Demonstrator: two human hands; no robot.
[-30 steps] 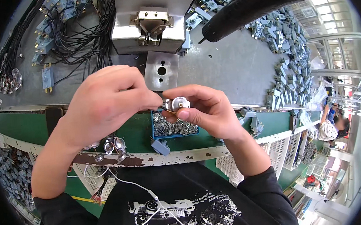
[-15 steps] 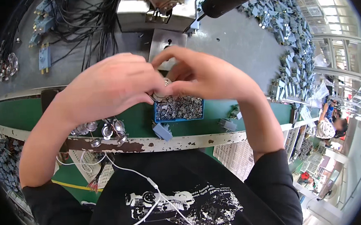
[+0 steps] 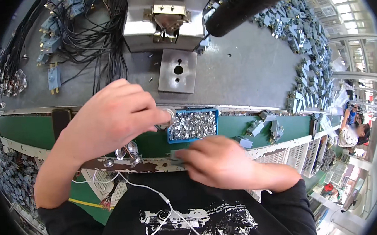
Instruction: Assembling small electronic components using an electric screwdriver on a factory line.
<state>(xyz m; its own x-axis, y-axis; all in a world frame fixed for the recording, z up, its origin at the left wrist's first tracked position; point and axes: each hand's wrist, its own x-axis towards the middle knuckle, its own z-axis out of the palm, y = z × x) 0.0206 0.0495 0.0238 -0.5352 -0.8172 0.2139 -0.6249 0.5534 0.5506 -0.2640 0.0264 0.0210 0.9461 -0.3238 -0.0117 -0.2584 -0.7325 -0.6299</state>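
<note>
We pinch shiny ring in left hand; grey block at six o'clock from ring, nearer right hand; blurred, cannot tell right grip.

The left hand, back upward, pinches with fingertips pointing right, the left forearm slanting from near left, while the right hand, nearer and blurred, curls its fingers leftward, the right forearm angled from near right.

White crates stand low right, another person beyond.
</note>
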